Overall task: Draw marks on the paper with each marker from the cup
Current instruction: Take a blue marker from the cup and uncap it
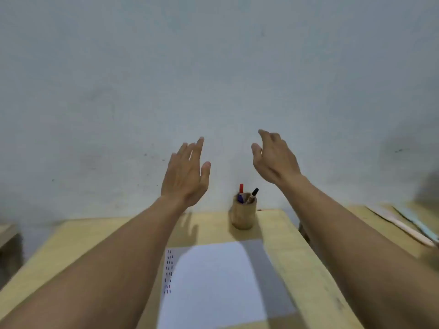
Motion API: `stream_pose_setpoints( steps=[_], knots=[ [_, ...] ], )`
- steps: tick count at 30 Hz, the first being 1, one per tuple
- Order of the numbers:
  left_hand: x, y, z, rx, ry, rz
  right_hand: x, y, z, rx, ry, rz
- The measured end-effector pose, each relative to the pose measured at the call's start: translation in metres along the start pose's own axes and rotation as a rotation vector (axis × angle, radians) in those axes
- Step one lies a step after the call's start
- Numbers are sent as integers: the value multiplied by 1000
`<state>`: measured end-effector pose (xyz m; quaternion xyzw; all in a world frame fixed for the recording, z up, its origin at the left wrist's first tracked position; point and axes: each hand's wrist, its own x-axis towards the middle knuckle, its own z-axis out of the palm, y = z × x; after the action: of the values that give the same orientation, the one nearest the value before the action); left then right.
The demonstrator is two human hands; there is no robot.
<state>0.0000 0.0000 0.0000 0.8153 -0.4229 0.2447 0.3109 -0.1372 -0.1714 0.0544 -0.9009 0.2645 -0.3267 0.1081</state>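
Note:
A wooden cup stands at the far edge of the yellow table, holding a red-capped marker, a black-capped marker and a blue one. A white paper lies in front of it, with short red, blue and dark marks in a column near its left edge. My left hand and my right hand are both raised above the table with fingers spread, holding nothing, on either side of the cup and higher than it.
A pale wall rises right behind the table. A second yellow surface at the right carries long thin sticks. A dark object sits at the left edge.

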Motion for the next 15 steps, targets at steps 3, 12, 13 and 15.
stream_pose_setpoints(
  steps=[3,12,13,15],
  knots=[
    [-28,5,33,-125,-125,-57,-21,17,20,-5,-63,36],
    [-56,11,132,-234,-505,-307,-42,61,69,36,-296,77],
    [-54,12,142,-260,-525,-328,-40,66,76,62,-315,75],
    [-50,14,162,-288,-547,-346,-35,75,88,91,-352,77]
  ],
)
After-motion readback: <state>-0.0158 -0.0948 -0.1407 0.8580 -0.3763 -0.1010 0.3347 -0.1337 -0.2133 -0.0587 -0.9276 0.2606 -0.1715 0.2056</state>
